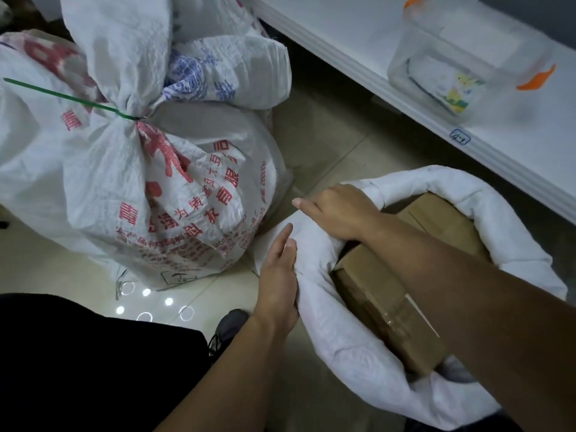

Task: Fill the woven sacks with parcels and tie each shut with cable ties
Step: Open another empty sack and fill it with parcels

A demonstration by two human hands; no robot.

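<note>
R forearm over boxes – both hands gripping sack rim, R hand fingertips hidden.

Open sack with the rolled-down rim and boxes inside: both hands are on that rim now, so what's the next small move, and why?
Probably unroll the rim upward. The open sack has its mouth rolled down in a thick cuff, cardboard boxes sit exposed inside, and the left hand and right hand both grip the cuff. The tied sack beside it shows the goal: neck gathered under a green cable tie.
</note>
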